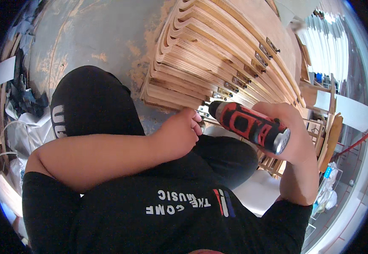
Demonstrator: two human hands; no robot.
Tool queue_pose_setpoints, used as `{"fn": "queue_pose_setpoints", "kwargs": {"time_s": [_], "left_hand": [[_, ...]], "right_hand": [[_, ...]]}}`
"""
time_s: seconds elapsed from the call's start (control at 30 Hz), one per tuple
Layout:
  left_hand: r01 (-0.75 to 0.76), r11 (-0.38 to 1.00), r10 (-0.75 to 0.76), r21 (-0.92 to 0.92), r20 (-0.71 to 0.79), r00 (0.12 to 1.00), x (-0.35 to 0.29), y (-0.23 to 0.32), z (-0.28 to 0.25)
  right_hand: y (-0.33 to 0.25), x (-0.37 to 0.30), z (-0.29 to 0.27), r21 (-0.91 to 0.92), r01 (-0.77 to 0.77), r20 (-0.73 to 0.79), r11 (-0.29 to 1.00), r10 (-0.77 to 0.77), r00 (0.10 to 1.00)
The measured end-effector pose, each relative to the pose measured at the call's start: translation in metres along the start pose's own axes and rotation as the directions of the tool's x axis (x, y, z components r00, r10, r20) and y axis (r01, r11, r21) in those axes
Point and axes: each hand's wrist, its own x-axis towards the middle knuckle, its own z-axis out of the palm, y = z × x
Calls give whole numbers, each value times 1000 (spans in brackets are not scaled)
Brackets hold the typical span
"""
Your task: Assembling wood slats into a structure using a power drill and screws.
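Note:
My right hand [285,122] is wrapped round a red and black cordless drill [247,125], its nose pointing left toward a stack of curved plywood panels [188,63]. The bit's tip is near the edge of the lower panels, by a small metal bracket [219,95]. My left hand [183,131] is closed beside the drill's nose, close to the stack's near edge; whatever its fingers hold is hidden. More dark metal brackets [260,59] with black knobs or bolts run in a row along the panels' edges.
Grey floor [95,34] with tan worn patches lies beyond my bent knee [90,97]. On the left are dark cloth and a white plastic bag [31,135]. Wooden frames [332,131] stand at right, with a red strap [355,143] behind them.

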Motion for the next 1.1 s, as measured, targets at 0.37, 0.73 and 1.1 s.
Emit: {"fn": "queue_pose_setpoints", "kwargs": {"time_s": [0.37,0.73,1.1], "left_hand": [[180,936,-117,-302,215,969,-6,16,-10],[120,964,-104,-236,78,991,-9,37,-15],[118,921,-42,-370,208,977,-5,29,-9]], "right_hand": [[9,-51,82,271,-93,-269,958,168,948],[36,-111,179,755,-225,-213,615,555,804],[42,-117,167,719,-228,-185,656,497,848]]}}
